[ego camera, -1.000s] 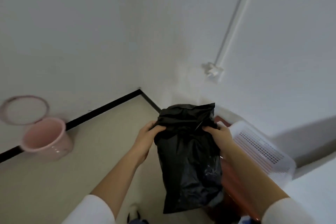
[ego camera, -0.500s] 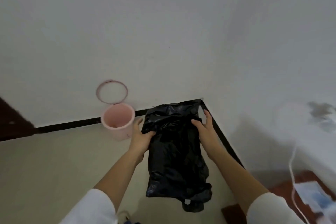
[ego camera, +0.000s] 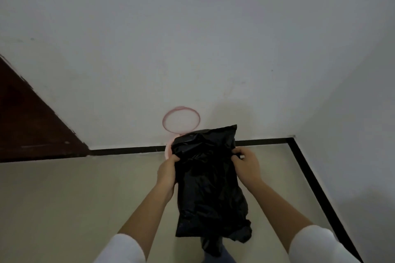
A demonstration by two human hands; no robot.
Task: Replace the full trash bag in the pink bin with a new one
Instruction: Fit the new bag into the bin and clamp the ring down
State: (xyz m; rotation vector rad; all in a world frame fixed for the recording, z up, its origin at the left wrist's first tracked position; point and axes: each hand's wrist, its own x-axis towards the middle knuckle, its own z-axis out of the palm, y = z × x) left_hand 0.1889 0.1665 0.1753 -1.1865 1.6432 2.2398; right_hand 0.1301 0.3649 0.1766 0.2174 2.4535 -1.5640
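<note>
A black trash bag (ego camera: 210, 186) hangs crumpled in front of me, held by its upper edge. My left hand (ego camera: 167, 174) pinches its left side and my right hand (ego camera: 245, 165) pinches its right side. Behind the bag stands the pink bin (ego camera: 168, 149) on the floor by the wall; only a sliver of its left rim shows. Its pink ring-shaped lid (ego camera: 181, 121) stands up against the white wall just above the bag.
A dark brown door or panel (ego camera: 32, 124) fills the left side. A black skirting strip (ego camera: 267, 141) runs along the wall and turns at the room corner on the right. The beige floor (ego camera: 74, 198) spreads below. My shoe (ego camera: 220, 257) shows at the bottom edge.
The view has swung left, so the bin now sits straight ahead behind the bag. The white basket and red object at the right are gone from view. Both hands still hold the bag.
</note>
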